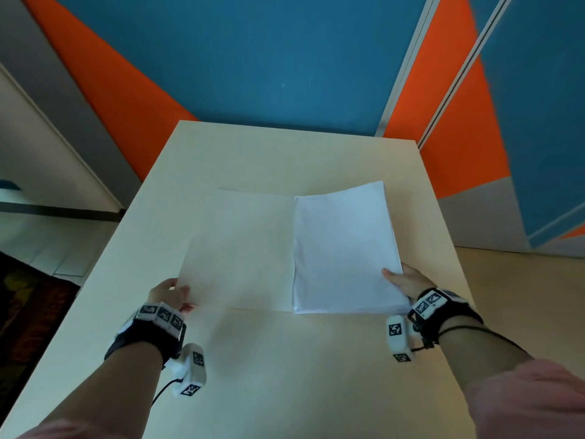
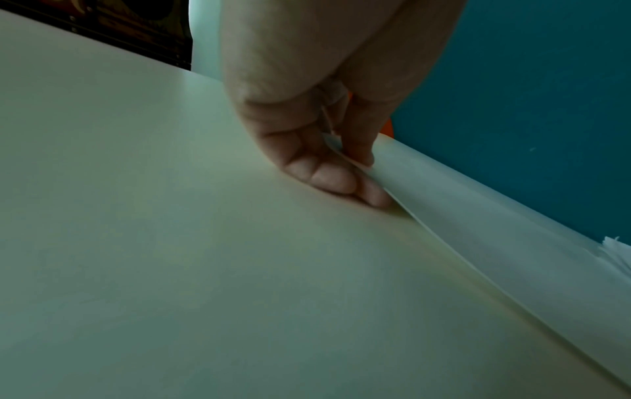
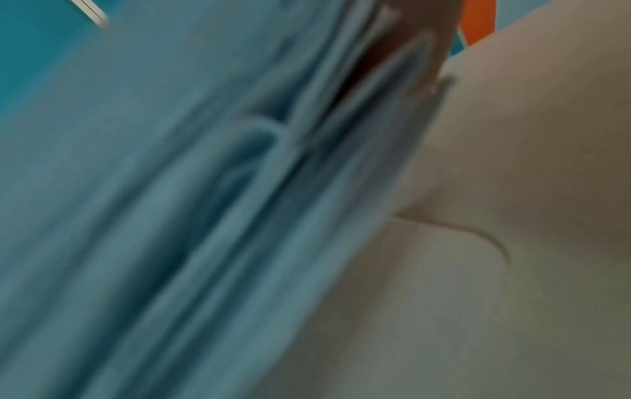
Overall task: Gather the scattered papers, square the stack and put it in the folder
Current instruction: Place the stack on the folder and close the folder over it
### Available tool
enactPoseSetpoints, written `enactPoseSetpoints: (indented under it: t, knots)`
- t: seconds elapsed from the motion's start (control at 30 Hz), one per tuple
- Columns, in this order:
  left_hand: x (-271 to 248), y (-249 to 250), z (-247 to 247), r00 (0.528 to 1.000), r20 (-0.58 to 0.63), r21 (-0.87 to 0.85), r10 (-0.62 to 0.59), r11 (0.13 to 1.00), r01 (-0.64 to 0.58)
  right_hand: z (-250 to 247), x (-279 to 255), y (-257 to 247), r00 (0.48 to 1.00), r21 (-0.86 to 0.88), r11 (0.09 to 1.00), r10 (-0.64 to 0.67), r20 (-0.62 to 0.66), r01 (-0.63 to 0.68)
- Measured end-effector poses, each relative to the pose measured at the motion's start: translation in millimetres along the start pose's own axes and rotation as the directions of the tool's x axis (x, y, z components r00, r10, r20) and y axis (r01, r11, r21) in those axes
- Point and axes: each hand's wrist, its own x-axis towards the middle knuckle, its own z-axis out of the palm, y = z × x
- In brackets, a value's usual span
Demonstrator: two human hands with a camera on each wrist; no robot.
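An open cream folder lies in the middle of the table, its left flap (image 1: 240, 248) bare. A stack of white papers (image 1: 342, 248) rests on its right half, edges nearly flush. My left hand (image 1: 171, 294) pinches the flap's near left corner. In the left wrist view, the thumb and fingers (image 2: 341, 183) hold that flap's edge (image 2: 478, 216) slightly raised off the table. My right hand (image 1: 408, 280) grips the stack's near right corner, thumb on top. The right wrist view is blurred; it shows the sheets' edges (image 3: 204, 216) close up and one finger (image 3: 433, 54) against them.
The pale table (image 1: 285, 375) has bare surface in front of and behind the folder. Its left edge drops to a tiled floor and a dark rug (image 1: 31, 312). Blue and orange wall panels (image 1: 253, 58) stand behind the far edge.
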Motion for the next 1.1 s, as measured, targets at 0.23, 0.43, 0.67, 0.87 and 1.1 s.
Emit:
enactPoseSetpoints:
  t: [0.23,0.43,0.67,0.87,1.1]
  knots:
    - [3.4,-1.7,2.7,0.999,-0.032,0.029,-0.016,0.999,0.017,7.8,12.8,-0.7,0.999,0.027,0.999,0.029,-0.042,-0.027]
    - [2.4,-0.1,2.1,0.999,-0.036,0.015,-0.02,1.0,0.02,12.0,13.3,-2.7,0.991,0.083,0.995,-0.049,-0.127,0.06]
    - [-11.4,38.0,-8.1,0.968,-0.129,-0.146,0.213,0.962,-0.231,19.7,12.3,0.8,0.967,0.082,0.984,-0.138,-0.214,0.159]
    - [-54.8,75.1,1.6,0.887,-0.07,-0.283,0.457,0.843,-0.457,26.8,10.3,-7.2,0.951,0.097,0.971,-0.191,-0.245,0.22]
    - [-86.3,91.4,34.2,0.667,0.307,-0.587,0.679,0.687,-0.429,32.3,15.4,-3.1,0.958,0.028,0.983,-0.171,-0.229,0.182]
